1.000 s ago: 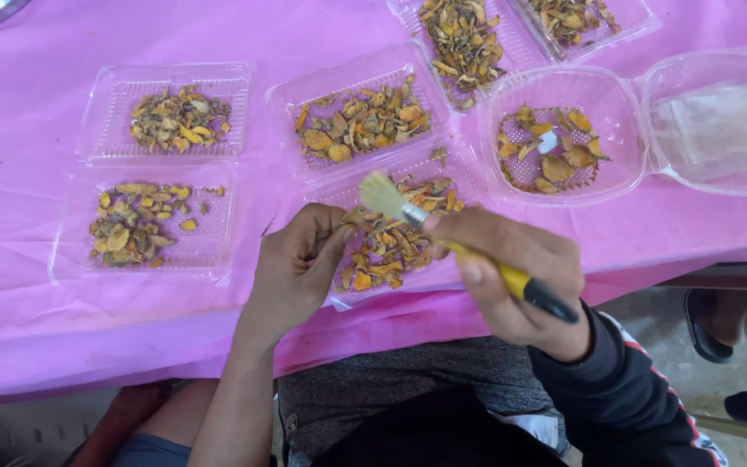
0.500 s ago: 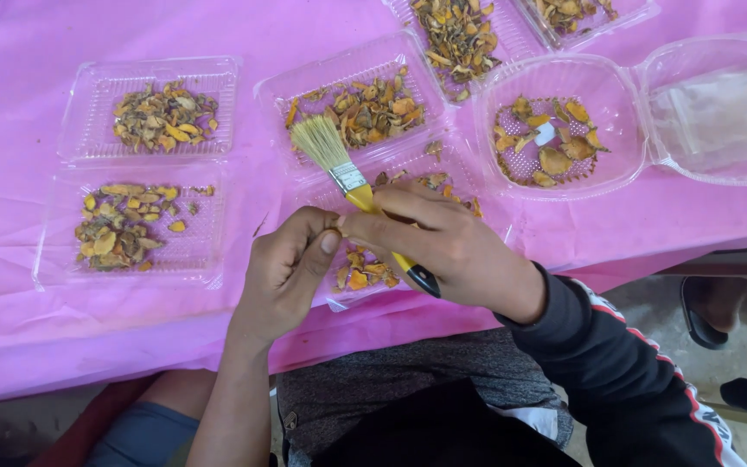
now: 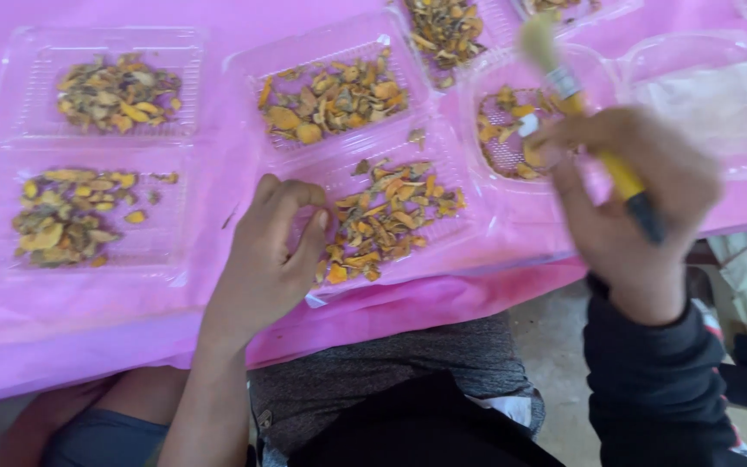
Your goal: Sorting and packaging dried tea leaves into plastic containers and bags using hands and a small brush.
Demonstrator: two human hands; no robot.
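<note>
Pink-covered worktop (image 3: 88, 320); left hand (image 3: 268, 259) curled loosely, fingers (image 3: 317, 227) pinching at dried yellow-orange pieces (image 3: 386, 216) in the near clear tray (image 3: 469, 233); pieces look light, brittle, best pinched singly; right hand (image 3: 628, 203) closed around a yellow-handled brush (image 3: 577, 108), raised, blurred; more filled trays (image 3: 97, 95) crowd behind.

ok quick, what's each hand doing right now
Left hand: holding nothing, fingers curled, resting at the edge of the clear plastic tray of orange-yellow dried pieces.
Right hand: closed on a yellow-handled brush.
</note>
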